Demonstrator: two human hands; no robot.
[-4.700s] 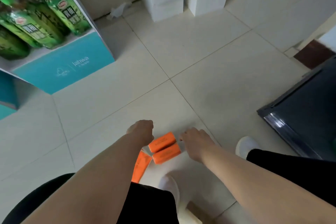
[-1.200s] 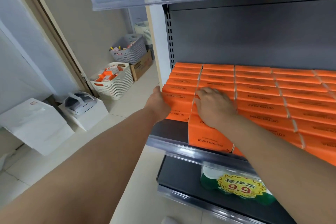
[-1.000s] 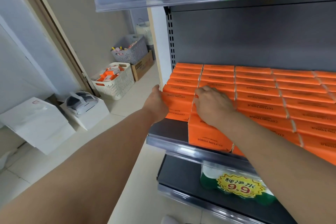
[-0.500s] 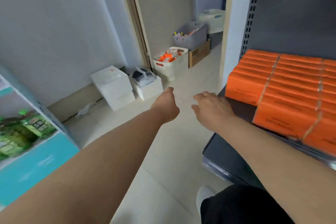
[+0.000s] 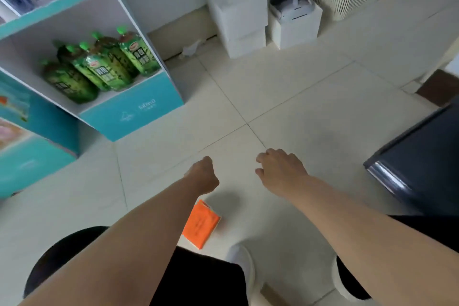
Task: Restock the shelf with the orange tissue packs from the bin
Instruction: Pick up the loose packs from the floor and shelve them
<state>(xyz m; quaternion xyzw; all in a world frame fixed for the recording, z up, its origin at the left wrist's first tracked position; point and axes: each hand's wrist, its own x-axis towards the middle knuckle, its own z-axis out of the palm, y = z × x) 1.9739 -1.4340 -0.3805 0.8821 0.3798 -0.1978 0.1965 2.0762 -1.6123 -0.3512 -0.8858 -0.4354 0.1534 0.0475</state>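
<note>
Left hand (image 5: 202,176), curled and empty, and right hand (image 5: 280,169), fingers loosely bent and empty, hover over the pack (image 5: 200,223); best pinched across its width.

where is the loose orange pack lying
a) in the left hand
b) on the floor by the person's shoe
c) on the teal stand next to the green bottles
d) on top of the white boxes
b: the orange pack lies flat on the floor just ahead of the white shoe, below the left hand and the right hand, neither of which touches it.
</note>
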